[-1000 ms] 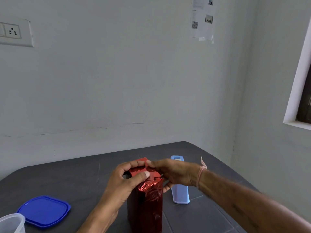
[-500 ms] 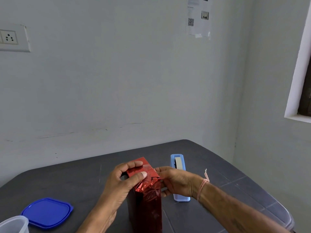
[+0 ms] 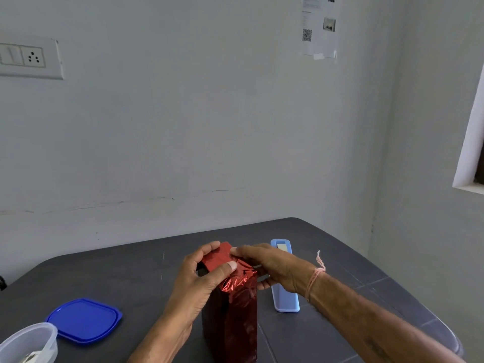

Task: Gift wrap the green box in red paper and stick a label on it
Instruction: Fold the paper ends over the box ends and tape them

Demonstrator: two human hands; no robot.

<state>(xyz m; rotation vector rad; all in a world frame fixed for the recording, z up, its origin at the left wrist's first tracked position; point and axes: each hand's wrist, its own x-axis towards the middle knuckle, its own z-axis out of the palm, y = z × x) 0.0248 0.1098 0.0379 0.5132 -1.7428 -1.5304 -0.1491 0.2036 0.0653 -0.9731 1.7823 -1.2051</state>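
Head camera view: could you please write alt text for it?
Two hands fold shiny red paper over the top of an upright wrapped box on a dark table, the left hand gripping it, the right hand pinching the fold. A light blue case, blue lid and clear container lie nearby.

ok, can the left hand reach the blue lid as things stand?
Probably yes: the blue lid lies left of the left hand, only bare table between. But that hand grips the folded top of the red-wrapped box, so it must let go first.
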